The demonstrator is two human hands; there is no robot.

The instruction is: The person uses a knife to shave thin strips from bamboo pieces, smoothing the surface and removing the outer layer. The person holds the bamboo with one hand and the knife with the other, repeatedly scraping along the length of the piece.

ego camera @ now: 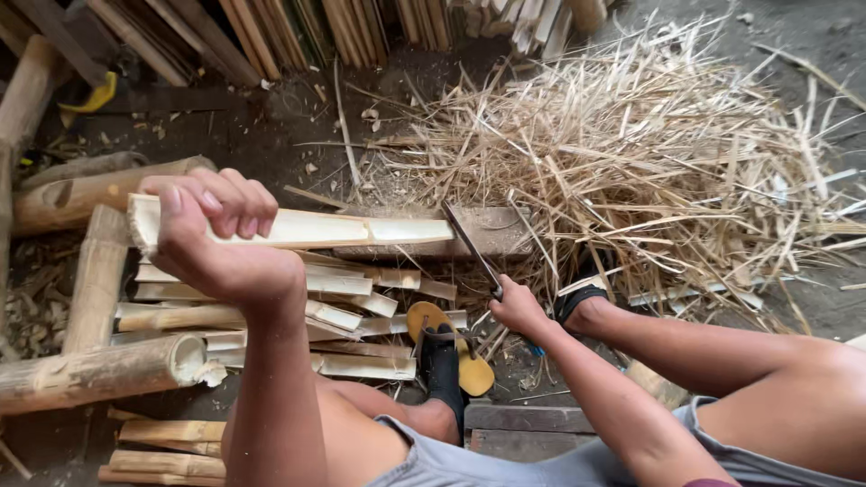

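Now the left grip (212, 236) clamps the split bamboo (316, 229); right grip (516, 307) wraps the blade (469, 245) at its far end.

Your split bamboo piece (298, 229) lies across the wooden block (492, 233); cut pieces (343, 316) are stacked below it, shavings (649, 153) heap to the right

**Around the chopping spot**

A big heap of straw-coloured shavings (649, 153) covers the dirt floor (271, 144) at right. Split slats (361, 298) lie stacked in the middle, with round poles (90, 370) to their left. More sticks (271, 32) lean along the top edge. A yellow sandal (451, 347) sits near the slats.
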